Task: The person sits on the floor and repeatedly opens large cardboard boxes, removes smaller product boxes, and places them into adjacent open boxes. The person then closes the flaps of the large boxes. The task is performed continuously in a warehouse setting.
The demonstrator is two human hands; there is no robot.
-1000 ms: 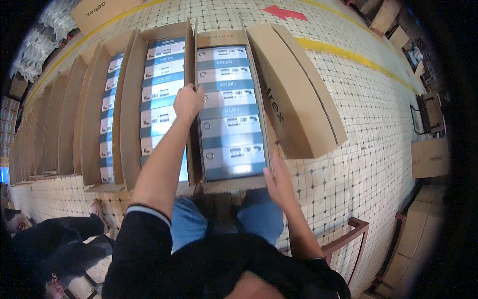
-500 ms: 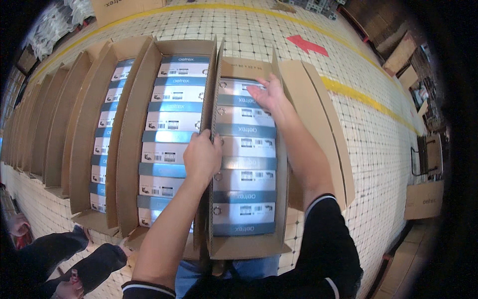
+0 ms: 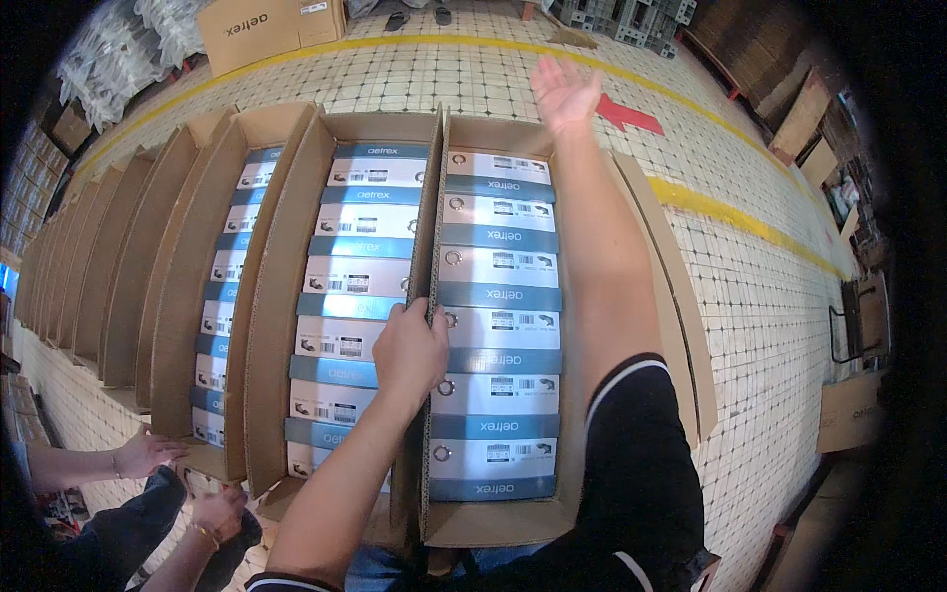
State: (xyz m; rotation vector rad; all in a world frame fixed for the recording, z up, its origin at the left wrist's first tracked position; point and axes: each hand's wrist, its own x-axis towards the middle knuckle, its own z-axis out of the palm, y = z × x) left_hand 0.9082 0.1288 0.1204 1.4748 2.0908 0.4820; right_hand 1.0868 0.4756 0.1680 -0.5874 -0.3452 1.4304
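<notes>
My left hand (image 3: 409,350) is closed over the upright cardboard wall where two open cartons meet. To its right is the long open carton (image 3: 498,525), holding a row of several white shoeboxes (image 3: 501,326) with blue lid edges. My right hand (image 3: 567,94) is raised past that carton's far right corner, palm showing, fingers apart, holding nothing. Its forearm crosses above the carton's right side and hides part of that wall. On the left, the neighbouring carton (image 3: 266,316) has a similar row of shoeboxes (image 3: 350,276), partly covered by my left forearm.
More open cartons (image 3: 123,286) line up to the left. Another person's hands (image 3: 148,452) are at a carton's near end, lower left. A cardboard flap (image 3: 681,326) spreads on the right. Beyond lie a red floor arrow (image 3: 631,118), yellow lines and a closed carton (image 3: 271,35).
My right hand has swung up and away from the far shoeboxes. A brown panel no longer covers the far end, where another shoebox shows. The other person's hands have reached the cartons.
</notes>
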